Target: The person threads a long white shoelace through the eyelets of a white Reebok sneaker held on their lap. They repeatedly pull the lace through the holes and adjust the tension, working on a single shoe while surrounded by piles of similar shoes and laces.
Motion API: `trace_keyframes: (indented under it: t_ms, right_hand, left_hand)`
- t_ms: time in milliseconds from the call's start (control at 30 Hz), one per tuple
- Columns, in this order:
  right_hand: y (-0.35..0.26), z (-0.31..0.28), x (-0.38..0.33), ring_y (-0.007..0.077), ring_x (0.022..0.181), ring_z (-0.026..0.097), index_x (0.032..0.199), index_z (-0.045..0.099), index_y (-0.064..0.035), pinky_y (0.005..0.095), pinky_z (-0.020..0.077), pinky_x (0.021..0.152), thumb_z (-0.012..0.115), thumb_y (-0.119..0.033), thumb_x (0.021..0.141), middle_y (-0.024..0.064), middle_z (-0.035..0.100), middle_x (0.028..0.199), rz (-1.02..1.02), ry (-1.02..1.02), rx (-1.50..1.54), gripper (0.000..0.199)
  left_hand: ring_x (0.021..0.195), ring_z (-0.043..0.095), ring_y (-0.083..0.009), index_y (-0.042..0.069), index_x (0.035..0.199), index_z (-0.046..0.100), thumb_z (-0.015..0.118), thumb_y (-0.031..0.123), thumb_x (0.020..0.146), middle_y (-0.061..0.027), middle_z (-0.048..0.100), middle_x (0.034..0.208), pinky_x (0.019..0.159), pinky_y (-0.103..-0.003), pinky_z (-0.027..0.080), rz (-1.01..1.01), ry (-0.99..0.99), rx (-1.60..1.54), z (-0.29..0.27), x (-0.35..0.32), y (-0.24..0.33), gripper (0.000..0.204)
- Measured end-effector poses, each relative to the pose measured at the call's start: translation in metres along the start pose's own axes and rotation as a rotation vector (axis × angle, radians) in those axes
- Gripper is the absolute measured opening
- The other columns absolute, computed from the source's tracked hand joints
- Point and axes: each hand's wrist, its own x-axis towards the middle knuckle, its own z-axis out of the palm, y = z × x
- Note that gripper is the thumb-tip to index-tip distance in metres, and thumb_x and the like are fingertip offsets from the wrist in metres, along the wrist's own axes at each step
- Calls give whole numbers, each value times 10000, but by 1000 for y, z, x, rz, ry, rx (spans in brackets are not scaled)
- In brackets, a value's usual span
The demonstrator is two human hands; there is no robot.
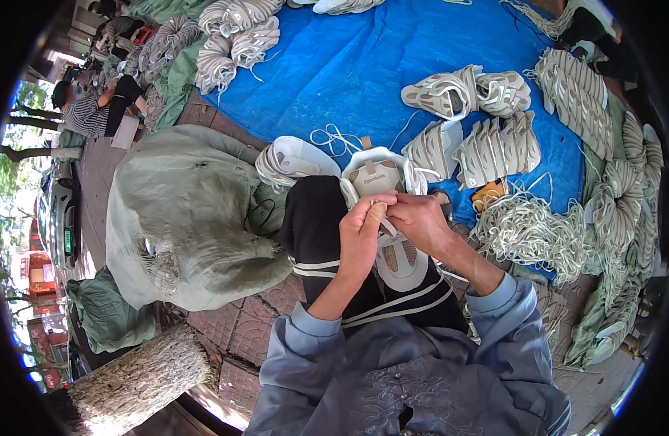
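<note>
A beige and white sneaker (402,270) rests on my lap between my thighs, its toe toward me and its padded tongue (376,176) standing up at the far end. Over its lacing area my two hands meet, fingertips almost touching. My left hand (363,231) is closed, thumb and fingers pinching a white shoelace (387,225). My right hand (420,222) is also closed, its bent fingers on the same lace. The exact grip of the fingertips is partly hidden. Loose lace loops (417,171) hang at the shoe's right side.
A blue tarp (320,80) spreads ahead, bearing rows of nested sneakers (498,149) and a tangled heap of white laces (530,236). Another shoe (299,158) lies beyond my left knee. A bulky grey-green sack (192,218) stands left, near a tree trunk (134,381). Another person (94,109) sits far left.
</note>
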Motion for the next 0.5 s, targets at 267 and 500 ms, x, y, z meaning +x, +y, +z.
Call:
trace_keyframes:
  t_ms: [267, 500]
  right_hand:
    - [-3, -13, 1, 112, 691, 520, 908, 634, -18, 248, 409, 646, 644, -183, 692, 47, 562, 756, 492, -185, 854, 273]
    - [-22, -17, 29, 163, 965, 524, 1127, 542, -39, 297, 353, 895, 696, -118, 614, 71, 597, 965, 343, -253, 1163, 541]
  left_hand:
    - [840, 597, -238, -46, 859, 529, 429, 122, 876, -167, 610, 885, 816, -321, 441, 382, 22, -36, -3, 26, 53, 197]
    - [828, 607, -306, -66, 925, 515, 395, 148, 899, -202, 614, 839, 790, -361, 481, 672, -131, 84, 10, 68, 160, 247]
